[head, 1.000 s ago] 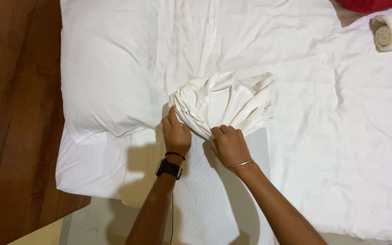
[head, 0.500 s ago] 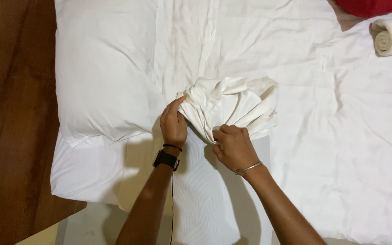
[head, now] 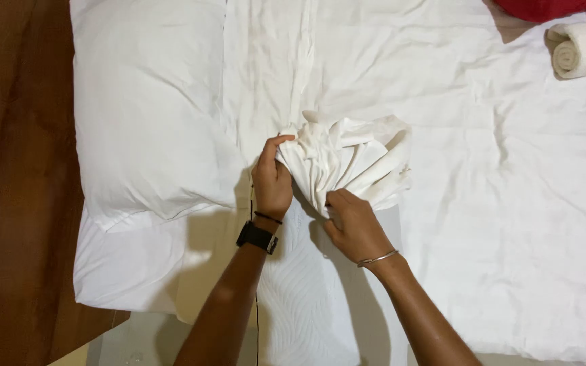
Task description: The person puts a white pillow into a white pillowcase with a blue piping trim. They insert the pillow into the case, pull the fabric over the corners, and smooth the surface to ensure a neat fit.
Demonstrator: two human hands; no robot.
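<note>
- Folded white cloth (head: 347,159), count one: pleated into a fan, lying on the white bed sheet (head: 496,203) near the middle of the bed, just right of the pillow's lower right corner.
- Hands in view, count two, both bare, both on the cloth.
- Left hand (head: 272,183): fingers curled closed over the cloth's left edge, thumb on top, gripping the gathered pleats at the narrow end.
- Right hand (head: 353,227): fingers bent and pinched on the cloth's lower tip, just below the fan; knuckles toward the bed's near edge.
- Black wristwatch (head: 257,237), count one, plus a thin dark band beside it, on left wrist.
- Thin metal bangle (head: 378,258), count one, on right wrist.
- White pillow (head: 147,108), count one, along the bed's left edge, touching the cloth's left side or nearly so; cannot tell which.
- Rolled white towel (head: 581,51), count one, at the bed's far right corner, well apart from the hands; red fabric (head: 544,7) beside it at the far edge.
- Textured white cover (head: 306,298) under the forearms at the near edge.
- Brown wooden floor (head: 15,183) left of the bed.
- Versus half a second ago: left hand shifted higher on the cloth's left edge, fingers now wrapped over the top; right hand moved in under the tip; fan drawn tighter, pleats more bunched. Pillow and towel unmoved on the bed.
</note>
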